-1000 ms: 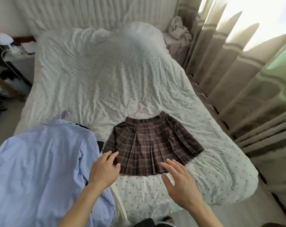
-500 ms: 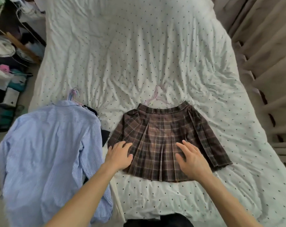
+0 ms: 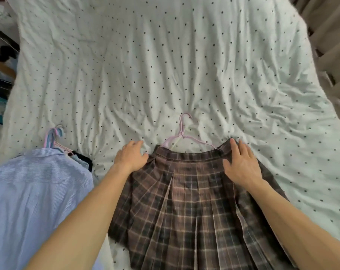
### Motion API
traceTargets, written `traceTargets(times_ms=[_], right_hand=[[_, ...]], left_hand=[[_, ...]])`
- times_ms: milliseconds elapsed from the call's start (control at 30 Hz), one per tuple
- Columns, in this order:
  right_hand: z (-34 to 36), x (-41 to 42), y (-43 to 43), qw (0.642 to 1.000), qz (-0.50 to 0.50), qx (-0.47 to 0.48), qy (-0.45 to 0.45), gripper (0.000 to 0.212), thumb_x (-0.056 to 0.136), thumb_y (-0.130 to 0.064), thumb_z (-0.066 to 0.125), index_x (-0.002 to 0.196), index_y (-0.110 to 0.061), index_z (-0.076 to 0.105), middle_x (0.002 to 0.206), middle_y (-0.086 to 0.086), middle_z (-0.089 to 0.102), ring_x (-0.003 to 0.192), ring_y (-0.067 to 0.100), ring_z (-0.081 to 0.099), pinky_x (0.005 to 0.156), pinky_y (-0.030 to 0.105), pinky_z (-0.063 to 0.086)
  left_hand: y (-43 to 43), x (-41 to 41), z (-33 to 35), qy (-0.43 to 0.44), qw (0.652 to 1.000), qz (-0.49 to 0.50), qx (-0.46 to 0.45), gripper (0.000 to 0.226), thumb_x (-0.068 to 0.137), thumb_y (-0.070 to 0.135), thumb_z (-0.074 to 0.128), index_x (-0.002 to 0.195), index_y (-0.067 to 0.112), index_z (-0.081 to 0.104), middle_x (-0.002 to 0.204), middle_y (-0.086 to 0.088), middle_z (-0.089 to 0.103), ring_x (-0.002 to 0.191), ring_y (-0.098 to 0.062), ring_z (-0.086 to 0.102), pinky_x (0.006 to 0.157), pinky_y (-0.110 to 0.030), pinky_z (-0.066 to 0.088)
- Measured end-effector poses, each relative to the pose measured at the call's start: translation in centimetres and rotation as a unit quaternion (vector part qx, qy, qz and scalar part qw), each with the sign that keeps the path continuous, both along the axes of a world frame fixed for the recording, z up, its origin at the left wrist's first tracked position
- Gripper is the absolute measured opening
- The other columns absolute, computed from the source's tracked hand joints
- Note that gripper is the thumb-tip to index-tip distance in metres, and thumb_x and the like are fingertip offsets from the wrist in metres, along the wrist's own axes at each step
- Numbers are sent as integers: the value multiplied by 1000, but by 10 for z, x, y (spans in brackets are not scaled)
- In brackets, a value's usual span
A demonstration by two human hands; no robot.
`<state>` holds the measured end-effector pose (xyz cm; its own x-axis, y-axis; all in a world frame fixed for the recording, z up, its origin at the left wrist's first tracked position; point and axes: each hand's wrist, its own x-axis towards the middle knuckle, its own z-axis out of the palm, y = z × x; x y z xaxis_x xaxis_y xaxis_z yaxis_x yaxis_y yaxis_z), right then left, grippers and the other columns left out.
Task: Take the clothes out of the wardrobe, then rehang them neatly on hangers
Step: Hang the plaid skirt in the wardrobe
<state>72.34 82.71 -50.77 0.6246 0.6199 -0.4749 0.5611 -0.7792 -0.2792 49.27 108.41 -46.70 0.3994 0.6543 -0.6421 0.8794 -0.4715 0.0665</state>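
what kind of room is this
Most likely a bedroom: a bed with a rumpled white polka-dot cover fills the view, beige curtains hang along its right side, and a plaid skirt with a pink hanger lies on it beside a blue striped shirt.

1. We are looking down on a bed (image 3: 165, 65) that is wearing a crumpled white cover (image 3: 243, 94) sprinkled with small dark dots.
2. A brown plaid pleated skirt (image 3: 194, 211) is lying flat on the near part of the cover, its waistband pointing away from us.
3. A pink hanger (image 3: 181, 133) is lying at that waistband, hook pointing away, its arms reaching the band's edge.
4. A blue striped shirt (image 3: 34, 201) is lying at the near left, well apart from the skirt at the collar.
5. A bunch of pink and blue hangers (image 3: 53, 137) is poking out past the collar, and a dark garment (image 3: 85, 160) is peeking out beneath the shirt's right edge.
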Motion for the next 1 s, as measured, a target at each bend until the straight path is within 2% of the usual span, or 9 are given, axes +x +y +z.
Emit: traceTargets(times_ms=[133,233,400,500,667,733,833,933,1000], right_hand=[[-48,11,14,997,-77,-15,-7,75,96,-31,54,156,-9,15,155,17,33,138,42,33,111,51,33],[-60,16,17,994,-105,-17,-5,65,95,-30,58,151,-10,30,145,18,45,128,45,40,104,51,35],[-49,37,22,1000,-13,7,23,38,99,-24,51,138,-22,55,135,9,53,120,38,46,104,43,34],[-24,45,33,995,-40,32,85,28,101,-23,50,126,-17,64,123,8,61,113,33,55,92,37,41],[6,6,57,985,57,98,131,20,100,-19,53,103,-15,73,96,2,73,89,23,64,78,35,49],[-2,-1,51,989,22,124,83,20,100,-17,52,105,-16,71,101,3,72,96,27,63,83,40,50],[-8,7,25,996,-21,84,5,32,99,-26,52,130,-30,58,126,1,66,116,32,54,97,48,44],[-5,10,3,997,34,-16,64,60,94,-38,57,149,-42,34,145,-2,52,138,27,39,110,49,34],[4,4,-4,997,28,2,66,71,89,-40,62,152,-40,28,154,-3,42,146,23,27,116,51,27]], left_hand=[[4,16,-65,0,999,-9,-49,58,101,40,47,154,22,30,152,-10,43,135,-32,44,109,-45,40],[-7,20,-89,-21,999,8,-50,54,105,37,43,154,16,32,147,-13,49,133,-33,48,106,-43,42],[-8,17,-77,-110,993,12,-44,42,106,30,43,147,21,46,141,-8,56,127,-30,53,100,-40,44],[-8,14,-61,-149,988,4,-51,38,105,28,47,142,20,52,136,-5,61,122,-27,57,97,-37,45],[-29,19,-39,-205,976,-24,-70,33,104,26,51,136,22,59,134,1,62,123,-23,56,97,-35,43],[-31,11,-37,-218,974,1,-65,32,103,27,51,134,24,59,132,4,63,121,-21,57,93,-32,44],[-31,-11,-32,-229,970,51,-58,31,103,30,52,133,27,58,127,6,65,115,-18,60,84,-25,41],[-41,-22,-18,-249,966,38,-58,27,102,29,54,128,26,61,121,7,67,110,-16,61,82,-24,40],[-52,-20,-1,-273,960,32,-54,27,101,27,55,127,25,62,119,8,67,109,-12,60,84,-23,39]])
